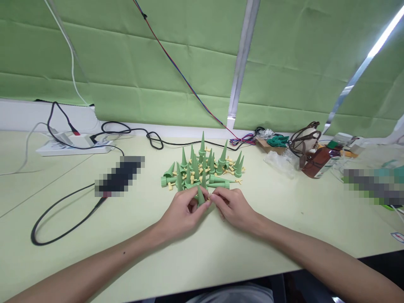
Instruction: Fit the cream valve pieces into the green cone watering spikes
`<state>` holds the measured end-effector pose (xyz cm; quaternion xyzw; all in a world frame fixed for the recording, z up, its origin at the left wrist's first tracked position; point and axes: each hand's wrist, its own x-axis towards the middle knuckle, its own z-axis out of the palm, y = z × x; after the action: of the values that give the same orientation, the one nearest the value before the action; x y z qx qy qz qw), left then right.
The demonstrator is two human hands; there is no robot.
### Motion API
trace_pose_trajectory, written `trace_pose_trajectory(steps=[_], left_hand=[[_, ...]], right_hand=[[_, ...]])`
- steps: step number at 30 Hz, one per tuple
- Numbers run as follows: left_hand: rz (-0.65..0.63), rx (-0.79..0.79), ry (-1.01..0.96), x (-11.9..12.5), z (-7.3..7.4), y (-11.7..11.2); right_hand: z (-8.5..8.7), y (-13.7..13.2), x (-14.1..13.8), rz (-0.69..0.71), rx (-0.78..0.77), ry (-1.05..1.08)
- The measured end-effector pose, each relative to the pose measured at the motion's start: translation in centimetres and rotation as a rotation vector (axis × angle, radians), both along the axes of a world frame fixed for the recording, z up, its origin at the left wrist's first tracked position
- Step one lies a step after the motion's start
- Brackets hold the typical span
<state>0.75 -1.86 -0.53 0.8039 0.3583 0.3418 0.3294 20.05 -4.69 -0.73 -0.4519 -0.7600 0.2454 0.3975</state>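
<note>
My left hand (pixel 183 211) is closed around a green plastic watering spike (pixel 200 196), whose pointed tip sticks up between thumb and fingers. Right beside it, my right hand (pixel 236 209) pinches a small yellow valve piece (pixel 208 199), mostly covered by the fingertips. The two hands nearly touch. Just beyond them lies a cluster of similar green spikes (pixel 196 167), some standing on their caps and others on their sides. Small yellow valves (pixel 170 186) are scattered among them, and several appear fitted to spikes.
At left are a blurred-out dark device (pixel 120 176) with a looped black cable (pixel 33 229) and a white power strip (pixel 75 147). Towards the right stand a brown bottle (pixel 320 162), clear plastic wrapping (pixel 280 164) and another blurred device (pixel 374 185). A green curtain (pixel 158 75) hangs behind the table.
</note>
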Motion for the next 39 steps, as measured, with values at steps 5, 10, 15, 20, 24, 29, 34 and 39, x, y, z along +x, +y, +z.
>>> trace_pose_trajectory(steps=[5,10,15,20,24,29,34,39], left_hand=[[0.014,-0.021,-0.012,0.16,0.32,-0.02],[0.031,-0.053,-0.022,0.14,0.40,-0.10],[0.022,-0.058,-0.028,0.11,0.23,0.00],[0.016,-0.039,-0.020,0.05,0.26,0.02],[0.012,-0.029,-0.014,0.02,0.14,0.03],[0.005,-0.027,-0.006,0.03,0.03,0.15],[0.017,-0.017,-0.011,0.10,0.27,0.10],[0.035,-0.041,-0.041,0.19,0.46,0.01]], right_hand=[[0.05,-0.19,-0.15,0.010,-0.008,0.021],[0.13,-0.28,-0.20,0.005,0.030,0.035],[-0.02,-0.20,-0.14,0.021,0.023,0.034],[-0.09,-0.05,-0.07,0.036,0.013,0.047],[-0.08,0.02,-0.07,0.042,0.002,0.053],[-0.11,0.08,-0.08,0.032,-0.007,0.058],[-0.16,-0.03,-0.13,0.031,0.004,0.049],[0.00,-0.21,-0.25,0.021,0.028,0.030]])
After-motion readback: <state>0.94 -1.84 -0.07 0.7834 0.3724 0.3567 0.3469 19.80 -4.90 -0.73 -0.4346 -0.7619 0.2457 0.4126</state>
